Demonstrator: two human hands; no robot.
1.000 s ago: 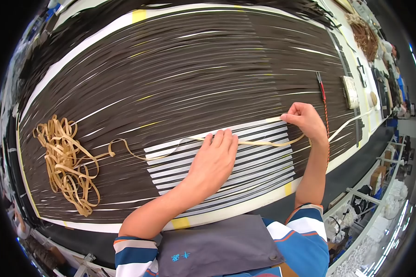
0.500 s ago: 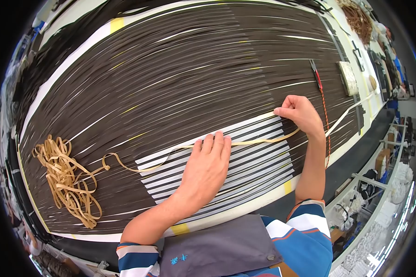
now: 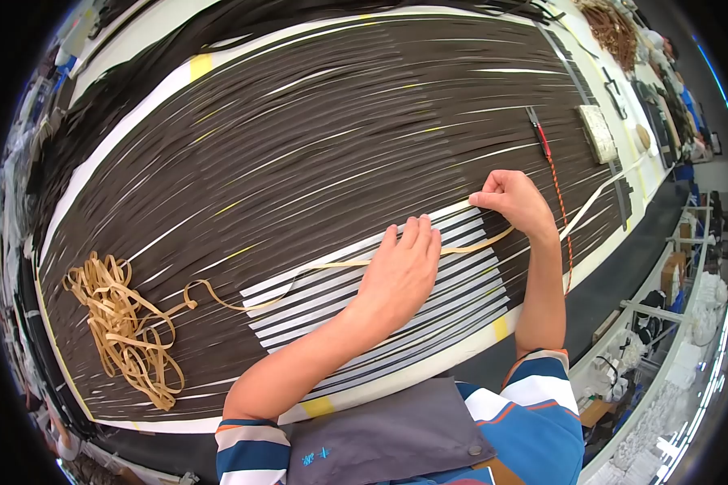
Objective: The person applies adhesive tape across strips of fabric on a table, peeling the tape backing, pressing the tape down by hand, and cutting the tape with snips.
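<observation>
My left hand [image 3: 403, 263] lies flat, fingers stretched out, on a patch of white strips [image 3: 299, 319] laid between dark strips. A narrow tan strip [image 3: 340, 264] passes beneath it and runs on to my right hand [image 3: 514, 200]. That hand is closed in a pinch, its fingertips at the right end of the topmost white strip. The tan strip enters the hand from below; the bit between the fingertips is mostly hidden. Toward the left, the tan strip curls back to a tangled pile of the same material [image 3: 129, 331].
Dark brown strips [image 3: 299, 162] cover most of the table. Red-handled tweezers [image 3: 542, 137] with an orange braided cord [image 3: 558, 190] lie at right, near a pale block [image 3: 597, 133]. A cream strip [image 3: 598, 194] crosses the right edge. Shelving [image 3: 655, 303] stands beyond.
My left hand has slid to the right and slightly upward across the white strips, nearer my right hand. The right hand keeps its pinch at the strip's end. The view has shifted slightly.
</observation>
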